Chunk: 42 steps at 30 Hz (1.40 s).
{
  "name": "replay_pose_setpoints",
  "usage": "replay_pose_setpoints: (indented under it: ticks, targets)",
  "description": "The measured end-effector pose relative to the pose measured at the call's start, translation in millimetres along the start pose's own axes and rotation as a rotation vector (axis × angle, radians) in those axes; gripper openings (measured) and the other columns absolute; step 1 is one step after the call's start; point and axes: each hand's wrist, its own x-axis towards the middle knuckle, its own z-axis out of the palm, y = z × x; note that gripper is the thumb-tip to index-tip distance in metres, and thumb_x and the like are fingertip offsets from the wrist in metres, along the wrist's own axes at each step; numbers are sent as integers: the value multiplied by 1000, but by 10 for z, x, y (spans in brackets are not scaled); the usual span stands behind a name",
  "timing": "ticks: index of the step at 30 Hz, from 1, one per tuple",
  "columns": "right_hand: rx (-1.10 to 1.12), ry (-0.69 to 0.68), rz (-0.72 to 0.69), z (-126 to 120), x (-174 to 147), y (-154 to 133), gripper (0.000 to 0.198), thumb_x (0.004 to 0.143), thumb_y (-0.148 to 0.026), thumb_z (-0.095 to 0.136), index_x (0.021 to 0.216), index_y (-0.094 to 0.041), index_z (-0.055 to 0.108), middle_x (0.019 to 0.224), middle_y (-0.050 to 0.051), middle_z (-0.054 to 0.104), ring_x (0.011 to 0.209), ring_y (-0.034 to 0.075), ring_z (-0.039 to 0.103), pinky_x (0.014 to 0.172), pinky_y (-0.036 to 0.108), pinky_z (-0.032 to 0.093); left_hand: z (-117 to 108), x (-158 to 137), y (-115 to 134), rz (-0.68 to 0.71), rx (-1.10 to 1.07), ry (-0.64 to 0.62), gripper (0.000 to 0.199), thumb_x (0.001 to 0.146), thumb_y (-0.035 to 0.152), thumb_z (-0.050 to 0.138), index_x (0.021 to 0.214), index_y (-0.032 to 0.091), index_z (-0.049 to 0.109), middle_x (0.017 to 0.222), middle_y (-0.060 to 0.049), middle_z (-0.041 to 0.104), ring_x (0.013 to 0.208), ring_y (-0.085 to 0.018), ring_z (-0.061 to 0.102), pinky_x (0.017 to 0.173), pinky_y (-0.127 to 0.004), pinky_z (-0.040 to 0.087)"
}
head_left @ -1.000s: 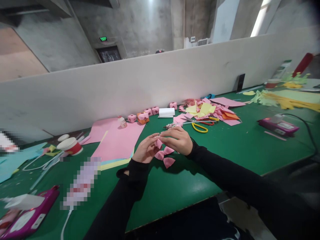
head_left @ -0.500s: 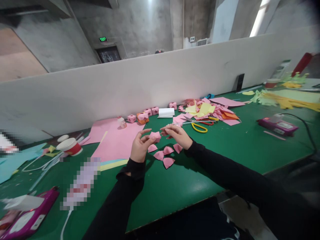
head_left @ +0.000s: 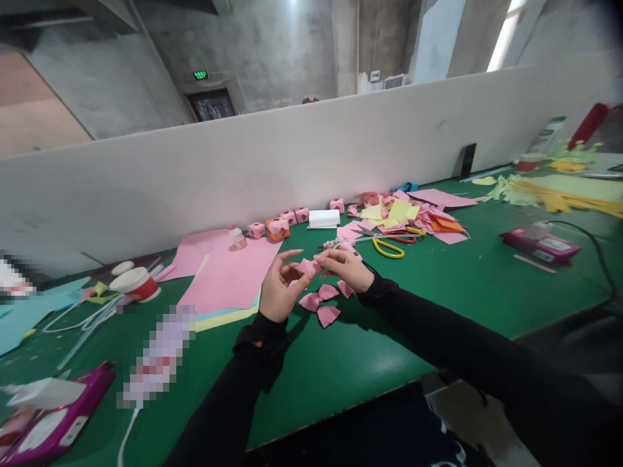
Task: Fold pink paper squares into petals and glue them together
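Note:
Between my two hands is a small folded pink paper piece (head_left: 307, 266). My left hand (head_left: 280, 288) grips it from the left between thumb and fingers. From the right, the pinched fingertips of my right hand (head_left: 348, 269) touch its edge. Just below on the table lie several folded pink paper pieces (head_left: 328, 316), cone-like in shape. Behind my right hand sits a pink object (head_left: 349, 248), partly covered by the fingers, perhaps a glue gun.
Pink paper sheets (head_left: 228, 279) and a small bottle (head_left: 237, 237) lie left. Finished pink paper shapes (head_left: 302, 215) line the partition (head_left: 272, 168). Yellow-handled scissors (head_left: 388, 248) rest before a pile of paper scraps (head_left: 399, 211). A paper cup (head_left: 136, 284) stands left, on the green table (head_left: 389, 350).
My right hand has moved left and closed onto the edge of the pink paper piece. My left hand has shifted slightly right and turned with it.

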Motion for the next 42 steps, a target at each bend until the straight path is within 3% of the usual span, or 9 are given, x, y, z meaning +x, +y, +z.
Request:
replay_pose_setpoints:
  ticks: [17,29,35,42]
  targets:
    - [18,-8,69,12,6,17,35,61,-46,76,73,-15,64,66,-3,62,62,8,58,60,21,47,19,-9,-106,46,72,-3,48,68,32,72,110,19,53,76,0,60,72,-14,63,71,-28,51]
    - [122,2,161,32,0,18,39,55,-45,81,72,-15,63,66,-2,62,61,8,58,58,20,48,39,-9,-21,-22,9,19,51,64,30,75,108,16,54,74,0,62,70,-14,62,67,-27,52]
    - [274,43,233,88,-22,-5,36,64,-49,75,70,-16,61,73,3,67,67,12,63,56,20,48,-11,55,-57,-127,-178,60,52,58,27,78,105,16,57,70,3,61,66,-11,61,64,-23,49]
    - [118,50,95,79,-25,19,38,64,-51,73,74,-15,65,75,2,66,68,10,61,56,19,47,-50,108,-54,-421,-530,131,50,54,23,82,97,15,59,71,1,66,64,-9,63,64,-21,50]
